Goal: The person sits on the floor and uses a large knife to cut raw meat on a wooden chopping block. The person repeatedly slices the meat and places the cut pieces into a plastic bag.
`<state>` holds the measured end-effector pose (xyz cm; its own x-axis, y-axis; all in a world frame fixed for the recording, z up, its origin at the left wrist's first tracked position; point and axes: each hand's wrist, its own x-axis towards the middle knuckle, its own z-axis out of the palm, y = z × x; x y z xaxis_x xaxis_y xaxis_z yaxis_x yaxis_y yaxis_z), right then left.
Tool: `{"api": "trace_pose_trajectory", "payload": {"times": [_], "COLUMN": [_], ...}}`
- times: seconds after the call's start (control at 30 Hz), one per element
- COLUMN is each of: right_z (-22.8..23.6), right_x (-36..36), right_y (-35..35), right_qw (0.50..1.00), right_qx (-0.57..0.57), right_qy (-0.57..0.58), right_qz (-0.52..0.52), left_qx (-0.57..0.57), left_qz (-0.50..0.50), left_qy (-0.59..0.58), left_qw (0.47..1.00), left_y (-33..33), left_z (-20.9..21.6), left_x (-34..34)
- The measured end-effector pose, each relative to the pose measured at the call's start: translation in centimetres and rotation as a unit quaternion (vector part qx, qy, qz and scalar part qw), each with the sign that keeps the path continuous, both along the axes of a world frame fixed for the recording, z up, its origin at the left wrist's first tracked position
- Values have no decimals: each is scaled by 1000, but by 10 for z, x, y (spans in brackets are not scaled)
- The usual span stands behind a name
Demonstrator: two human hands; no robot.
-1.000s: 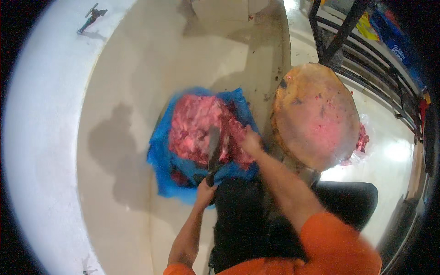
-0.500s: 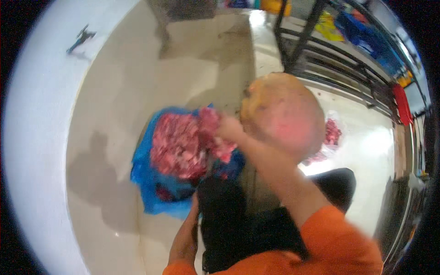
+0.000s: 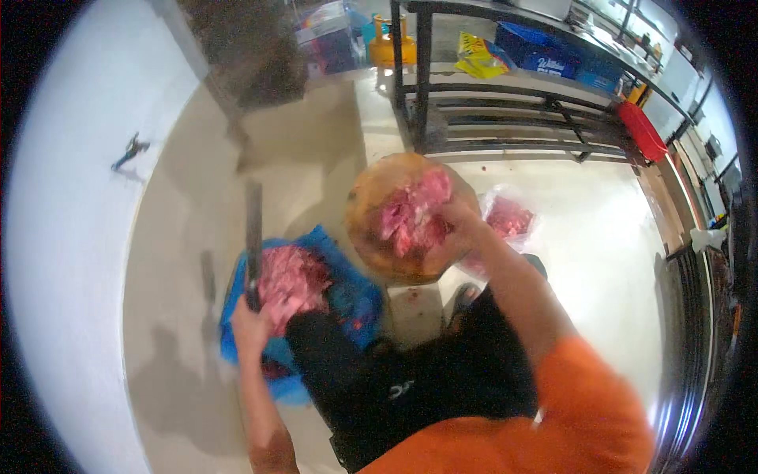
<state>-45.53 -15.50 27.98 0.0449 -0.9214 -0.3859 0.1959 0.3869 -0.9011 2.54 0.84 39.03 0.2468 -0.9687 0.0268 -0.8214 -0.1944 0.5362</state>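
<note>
My left hand (image 3: 249, 322) is closed around the handle of a long-bladed knife (image 3: 254, 229), held upright at the left. Below and beside it, a heap of raw red meat (image 3: 294, 283) lies on a blue plastic bag (image 3: 365, 296) on the floor. At the centre stands a round wooden chopping block (image 3: 365, 229). Over its top my right hand (image 3: 462, 223) grips a large chunk of raw meat (image 3: 414, 212). The fingers are partly blurred and hidden by the meat. Whether the chunk rests fully on the block I cannot tell.
A clear plastic bag of cut meat (image 3: 509, 217) sits on the floor right of the block. Beyond stands a black metal rack (image 3: 505, 118). A yellow gas cylinder (image 3: 392, 43) is at the back, a red tray (image 3: 641, 130) far right, and a white wall (image 3: 87, 237) at left.
My right hand has carried the meat chunk rightward from the heap on the blue bag to the chopping block. My left hand has risen into sight with the knife. The view has shifted.
</note>
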Motion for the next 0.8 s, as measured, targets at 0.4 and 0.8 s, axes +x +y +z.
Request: {"api": "trace_pose_trajectory", "payload": {"times": [0.4,0.8], "right_z": [-11,-22], "right_x": [-27,-45], "right_y": [14,-2], "right_qw": [983,928], "right_qx": [-136,-361], "right_qy": [115,35], "right_qz": [-54,-89], "left_qx": [-75,47], "left_qz": [-176,-152], "left_qy": [81,151], "left_qw": [978,976], "left_y": [-24,-35], "left_z": [-12,-38], "left_x": [-223,-281]}}
